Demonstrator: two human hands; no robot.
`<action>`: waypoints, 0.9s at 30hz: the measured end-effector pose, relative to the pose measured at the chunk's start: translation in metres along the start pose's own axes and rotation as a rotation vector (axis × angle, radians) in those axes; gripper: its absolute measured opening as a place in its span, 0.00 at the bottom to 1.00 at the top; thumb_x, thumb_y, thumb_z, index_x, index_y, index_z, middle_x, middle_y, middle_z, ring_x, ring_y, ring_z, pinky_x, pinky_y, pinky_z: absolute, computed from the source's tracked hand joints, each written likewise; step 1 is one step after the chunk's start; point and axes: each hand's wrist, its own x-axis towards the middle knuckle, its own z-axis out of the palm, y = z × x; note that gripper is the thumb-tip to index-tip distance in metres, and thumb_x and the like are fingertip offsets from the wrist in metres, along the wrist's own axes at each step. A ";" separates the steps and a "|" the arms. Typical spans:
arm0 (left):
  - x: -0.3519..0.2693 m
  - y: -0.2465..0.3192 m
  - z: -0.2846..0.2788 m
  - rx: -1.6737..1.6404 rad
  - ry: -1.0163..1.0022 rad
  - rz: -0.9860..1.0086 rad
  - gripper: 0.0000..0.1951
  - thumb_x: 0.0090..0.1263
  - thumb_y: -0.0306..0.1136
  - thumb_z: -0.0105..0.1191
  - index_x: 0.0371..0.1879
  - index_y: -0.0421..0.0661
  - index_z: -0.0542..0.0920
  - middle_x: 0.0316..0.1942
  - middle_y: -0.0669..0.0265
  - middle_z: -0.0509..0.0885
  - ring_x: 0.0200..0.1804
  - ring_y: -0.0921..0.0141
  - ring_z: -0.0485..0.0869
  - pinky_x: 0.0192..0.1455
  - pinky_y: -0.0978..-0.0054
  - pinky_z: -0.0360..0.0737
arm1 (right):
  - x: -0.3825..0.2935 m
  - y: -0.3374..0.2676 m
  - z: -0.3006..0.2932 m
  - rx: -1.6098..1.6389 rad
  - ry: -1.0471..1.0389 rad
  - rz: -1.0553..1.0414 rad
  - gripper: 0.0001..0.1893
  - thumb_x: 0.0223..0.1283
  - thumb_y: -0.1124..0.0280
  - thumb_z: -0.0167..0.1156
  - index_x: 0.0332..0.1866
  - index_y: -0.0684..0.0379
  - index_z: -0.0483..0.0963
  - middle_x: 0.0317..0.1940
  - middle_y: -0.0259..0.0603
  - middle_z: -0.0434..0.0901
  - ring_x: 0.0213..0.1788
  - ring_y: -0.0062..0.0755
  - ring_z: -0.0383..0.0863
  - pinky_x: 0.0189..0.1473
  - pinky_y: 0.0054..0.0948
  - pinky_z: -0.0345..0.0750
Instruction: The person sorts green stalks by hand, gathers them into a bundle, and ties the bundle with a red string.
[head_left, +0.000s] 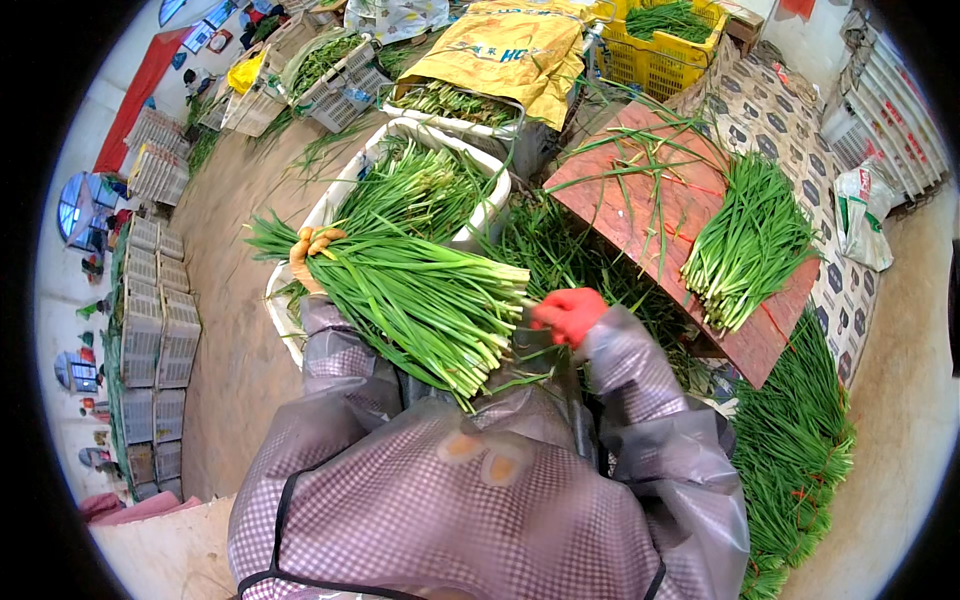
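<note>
My left hand (313, 251) is closed around the leafy end of a large bunch of garlic chives (420, 292). The bunch lies across the near part of a white plastic crate (491, 196) and above my lap, its pale cut ends fanned out to the right. More loose chives (420, 184) fill that crate. Just right of the cut ends is my right hand (571, 315) in a red glove, blurred, with its fingers curled; whether it pinches a stem is not clear. Another chive bunch (750, 240) rests on the reddish board (600, 195) to my right.
Loose leaves and red ties lie on the board. Dark green trimmings (555, 240) are heaped beneath it. Tied chive bunches (795, 450) line the floor at right. Ahead stand a crate under a yellow sack (502, 52) and a yellow crate (660, 60). Stacked crates (154, 330) stand left.
</note>
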 end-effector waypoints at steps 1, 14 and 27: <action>-0.001 0.005 -0.008 -0.027 0.021 -0.006 0.06 0.59 0.26 0.57 0.33 0.48 0.76 0.25 0.74 0.74 0.35 0.76 0.76 0.51 0.75 0.74 | -0.002 0.005 -0.013 0.010 0.061 0.015 0.12 0.62 0.60 0.59 0.32 0.57 0.81 0.15 0.29 0.73 0.14 0.17 0.65 0.17 0.22 0.62; -0.004 0.011 -0.025 0.046 0.105 0.025 0.07 0.57 0.24 0.58 0.34 0.42 0.78 0.29 0.64 0.76 0.33 0.76 0.77 0.43 0.82 0.79 | 0.019 0.015 -0.016 0.107 0.028 -0.086 0.21 0.63 0.53 0.61 0.55 0.56 0.79 0.45 0.37 0.84 0.40 0.26 0.81 0.45 0.26 0.78; -0.001 0.005 -0.001 0.009 0.120 0.076 0.06 0.59 0.24 0.56 0.34 0.44 0.76 0.22 0.69 0.75 0.31 0.73 0.77 0.51 0.74 0.76 | 0.061 0.010 0.018 0.258 0.180 -0.024 0.14 0.48 0.60 0.73 0.29 0.60 0.82 0.20 0.30 0.77 0.20 0.20 0.70 0.24 0.25 0.69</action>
